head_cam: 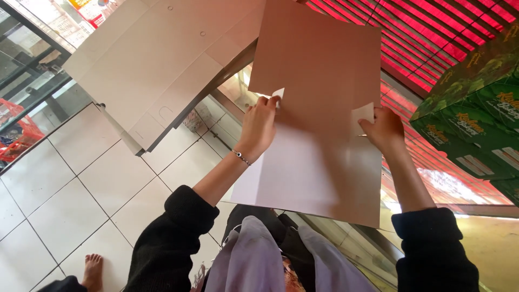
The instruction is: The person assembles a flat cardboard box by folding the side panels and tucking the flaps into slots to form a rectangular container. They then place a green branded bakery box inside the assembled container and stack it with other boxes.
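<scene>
White-tiled floor fills the lower left of the frame; a glass-fronted worktop runs diagonally from the upper centre toward the lower right, and a red slatted shutter closes the upper right.

One flat brown cardboard sheet, creased by fold lines, occupies the centre of the frame and is held up in front of the worktop. Its upper edge runs out of the top of the frame; its lower edge hangs just above the person's lap. Left hand: fingers closed on a small pale tab at the sheet's left edge, thumb beneath; a thin bracelet circles the wrist. Right hand: fingers curled shut around the sheet's right edge beside a second pale tab. Both forearms emerge from black sleeves.

A second flat cardboard blank, pale and with punched holes, lies on the worktop at upper left, overhanging its edge, just beside the held sheet. A stack of green printed cartons, at least three visible, stands close to the right hand at the right edge. Open room lies mainly to the lower left, over the floor. One bare foot shows at the bottom left; a red basket sits at the far left.
</scene>
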